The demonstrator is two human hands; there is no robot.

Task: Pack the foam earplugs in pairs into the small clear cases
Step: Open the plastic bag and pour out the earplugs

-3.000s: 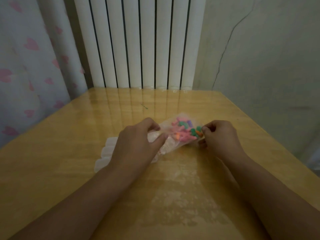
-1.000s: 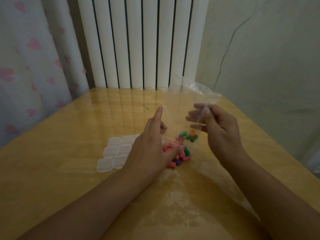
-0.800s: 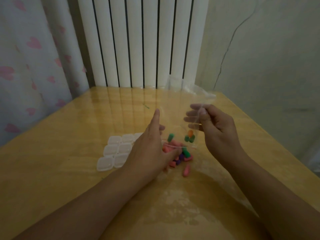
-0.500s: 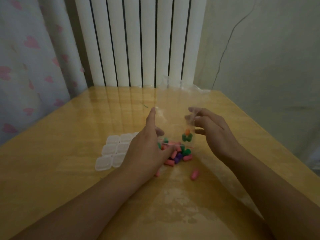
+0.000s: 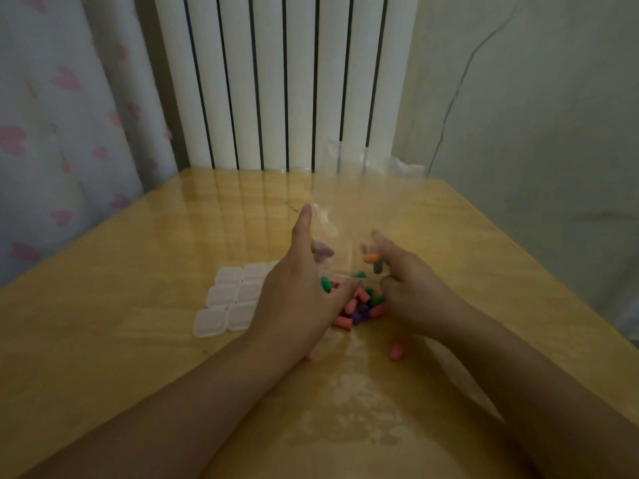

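A: Hands status?
B: Left hand (image 5: 294, 299) and right hand (image 5: 411, 292) each pinch a side of the crumpled clear plastic bag (image 5: 349, 202), held upside down.
A: Earplugs?
B: Pile of pink, green and purple foam earplugs (image 5: 359, 304) between the hands on the glossy wooden table (image 5: 138, 257). Small clear square cases (image 5: 228, 300) just left of the left hand.

- I can read no text, label, brand, number or sign anywhere in front of me.
- The clear bag (image 5: 349, 202) I hold up shows no print that I can make out.
- The small clear cases (image 5: 230, 299) on the table carry no lettering I can see.
- The curtain (image 5: 52, 133) bears only pink heart shapes, no words.
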